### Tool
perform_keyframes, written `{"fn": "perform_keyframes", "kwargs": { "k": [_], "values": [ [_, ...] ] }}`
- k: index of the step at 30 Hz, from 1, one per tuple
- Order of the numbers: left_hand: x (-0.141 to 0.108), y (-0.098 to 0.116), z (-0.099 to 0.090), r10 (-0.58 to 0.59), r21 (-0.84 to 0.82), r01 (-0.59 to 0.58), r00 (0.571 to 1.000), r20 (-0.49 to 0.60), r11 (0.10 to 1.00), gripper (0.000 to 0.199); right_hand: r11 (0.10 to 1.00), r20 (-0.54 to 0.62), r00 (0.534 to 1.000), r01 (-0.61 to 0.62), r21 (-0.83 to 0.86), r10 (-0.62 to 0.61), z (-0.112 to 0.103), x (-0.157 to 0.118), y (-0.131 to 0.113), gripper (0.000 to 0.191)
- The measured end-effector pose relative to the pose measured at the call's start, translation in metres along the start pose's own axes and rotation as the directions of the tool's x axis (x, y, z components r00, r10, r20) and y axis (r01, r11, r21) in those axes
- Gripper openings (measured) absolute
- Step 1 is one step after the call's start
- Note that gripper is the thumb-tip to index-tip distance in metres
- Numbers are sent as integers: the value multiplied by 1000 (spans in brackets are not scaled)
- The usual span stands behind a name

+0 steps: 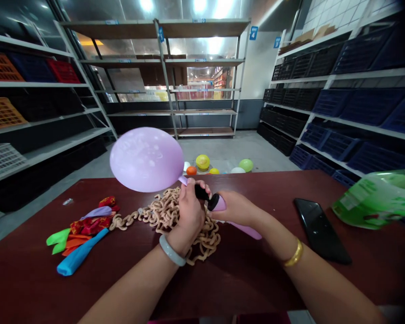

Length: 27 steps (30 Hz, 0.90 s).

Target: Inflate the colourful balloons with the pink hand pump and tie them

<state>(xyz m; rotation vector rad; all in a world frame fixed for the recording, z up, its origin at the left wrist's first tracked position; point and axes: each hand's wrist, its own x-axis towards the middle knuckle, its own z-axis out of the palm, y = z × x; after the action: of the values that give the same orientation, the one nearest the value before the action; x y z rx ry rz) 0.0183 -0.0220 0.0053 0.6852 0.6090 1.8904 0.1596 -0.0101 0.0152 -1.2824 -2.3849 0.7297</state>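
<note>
A blown-up light purple balloon (146, 159) points up to the left, and its neck is pinched in the fingers of my left hand (191, 209). Those fingers also touch a black part (201, 192) just beside the neck. My right hand (236, 208) is closed round a pink hand pump with a black end (218, 202), close to my left hand. A flat pink tapered piece (245, 230) sticks out below my right hand; whether it belongs to the pump I cannot tell. Under both hands lies a heap of beige chain links (162, 211), partly hidden by them.
Limp balloons (79, 256) in several colours lie at the left of the dark red table (256, 279). On the right are a black phone (320, 229) and a green plastic package (374, 200). Inflated balloons (203, 162) rest beyond the table; shelves with crates (364, 101) stand around.
</note>
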Motion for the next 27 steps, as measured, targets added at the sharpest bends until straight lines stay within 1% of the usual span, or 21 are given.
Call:
{"fn": "perform_keyframes", "kwargs": {
  "k": [2, 4, 8, 11, 14, 17, 19, 21, 23, 27],
  "values": [
    [-5, -1, 5, -1, -13, 1, 1000, 9, 1000, 25, 999, -26, 1000, -7, 43, 8, 2, -1, -6, 40],
    [-4, 3, 6, 4, -10, -4, 1000, 26, 1000, 25, 996, -30, 1000, -2, 93, 5, 2, -3, -10, 40],
    [9, 21, 2, 66, 12, -67, 997, 48, 998, 24, 986, 25, 1000, 14, 167, -18, -2, -5, -9, 35],
    [26, 42, -8, 137, 6, -137, 991, 8, 991, 23, 987, 94, 996, -5, 160, -10, -9, -7, -3, 37],
    [45, 63, -22, 184, 2, -184, 981, -59, 983, 24, 989, 184, 983, -36, 146, 9, -16, -7, 2, 37],
    [57, 74, -34, 198, 2, -199, 973, -119, 980, 23, 989, 223, 975, -45, 140, 13, -20, -7, 5, 36],
    [58, 74, -36, 207, -1, -209, 970, -128, 978, 21, 990, 210, 978, -31, 134, 2, -20, -7, 6, 36],
    [54, 69, -33, 211, -3, -212, 971, -115, 977, 20, 992, 184, 983, -20, 121, -3, -19, -7, 5, 38],
    [43, 59, -25, 196, 7, -196, 977, -83, 981, 20, 990, 174, 985, -9, 138, -15, -16, -7, 3, 38],
    [13, 37, -3, 126, 25, -126, 992, -2, 992, 20, 968, 156, 986, 13, 252, -54, -10, -6, 0, 36]
  ]
}}
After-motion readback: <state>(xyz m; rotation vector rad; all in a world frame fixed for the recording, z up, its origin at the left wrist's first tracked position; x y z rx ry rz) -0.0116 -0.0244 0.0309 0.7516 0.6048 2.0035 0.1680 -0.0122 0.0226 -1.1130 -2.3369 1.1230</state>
